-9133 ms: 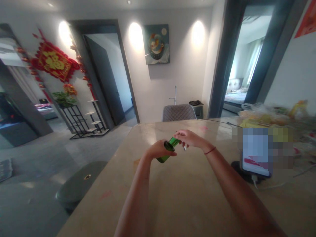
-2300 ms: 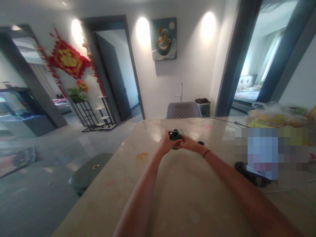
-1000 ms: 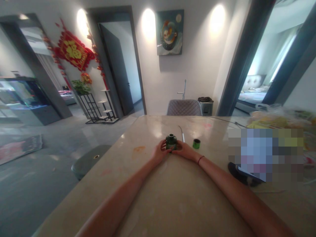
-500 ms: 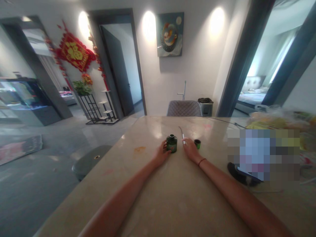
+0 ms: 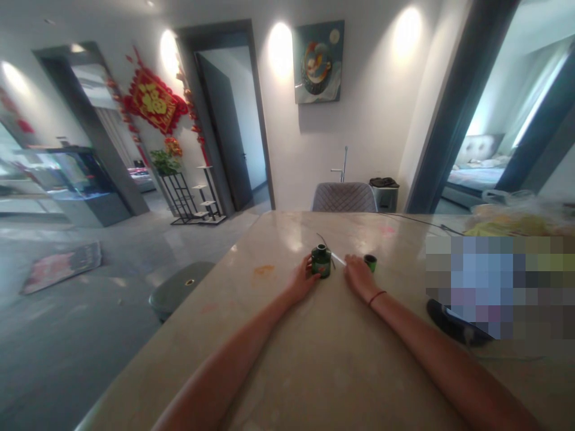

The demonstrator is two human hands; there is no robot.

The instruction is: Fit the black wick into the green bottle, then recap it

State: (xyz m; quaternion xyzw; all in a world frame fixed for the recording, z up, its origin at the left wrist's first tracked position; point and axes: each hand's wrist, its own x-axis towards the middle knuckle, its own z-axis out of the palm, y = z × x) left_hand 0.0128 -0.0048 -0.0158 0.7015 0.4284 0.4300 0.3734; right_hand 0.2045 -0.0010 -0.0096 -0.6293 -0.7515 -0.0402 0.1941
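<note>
A small green bottle (image 5: 321, 262) stands upright and uncapped on the beige table (image 5: 323, 359), far out in front of me. My left hand (image 5: 304, 281) rests on the table with its fingers curled against the bottle's left side. My right hand (image 5: 357, 276) lies just right of the bottle, fingers closed on the end of a thin white stick (image 5: 338, 258) that points back toward the bottle. Its green cap (image 5: 370, 261) sits on the table just beyond my right hand. A red band circles my right wrist.
A grey padded chair (image 5: 345, 197) stands at the table's far end and a round grey stool (image 5: 179, 290) at its left edge. A dark round stand (image 5: 456, 322), a cable and plastic bags (image 5: 516, 218) crowd the right side.
My right hand has let go of the bottle and shifted right to the thin white stick. My left hand stays at the bottle. The view has swung slightly left.
</note>
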